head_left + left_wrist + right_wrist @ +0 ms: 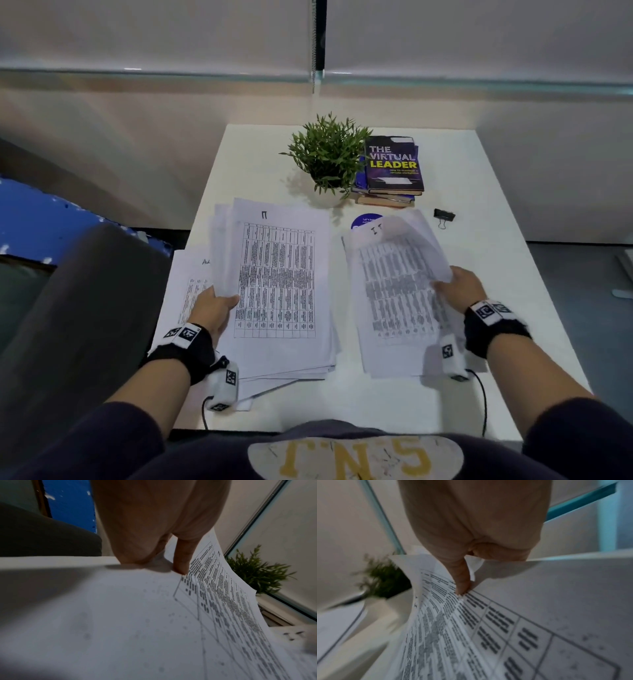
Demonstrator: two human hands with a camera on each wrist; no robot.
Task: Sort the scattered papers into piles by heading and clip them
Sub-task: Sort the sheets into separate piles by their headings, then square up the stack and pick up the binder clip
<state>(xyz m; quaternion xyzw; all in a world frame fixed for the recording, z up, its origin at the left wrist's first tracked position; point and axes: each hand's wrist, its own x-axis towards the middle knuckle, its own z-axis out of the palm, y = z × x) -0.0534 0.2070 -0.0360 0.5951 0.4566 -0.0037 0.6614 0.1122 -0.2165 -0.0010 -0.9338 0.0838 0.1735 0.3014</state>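
On the white table (376, 401) lies a stack of printed table sheets (274, 281) headed "II". My left hand (224, 301) grips its left edge, thumb (181, 561) on top of the top sheet (214, 595) and fingers hidden beneath. To the right sits a second pile (390, 308) headed "I". My right hand (443, 284) pinches the right edge of its top sheet, which curls upward; the thumb (460, 580) presses on that sheet (471, 622). A black binder clip (444, 216) lies behind the right pile, apart from both hands.
One more sheet (186, 284) with a handwritten heading pokes out under the left stack at the table's left edge. A potted plant (329, 157) and stacked books (392, 168) stand at the back. A blue round disc (364, 221) peeks from under the right pile. A grey chair (85, 308) is at left.
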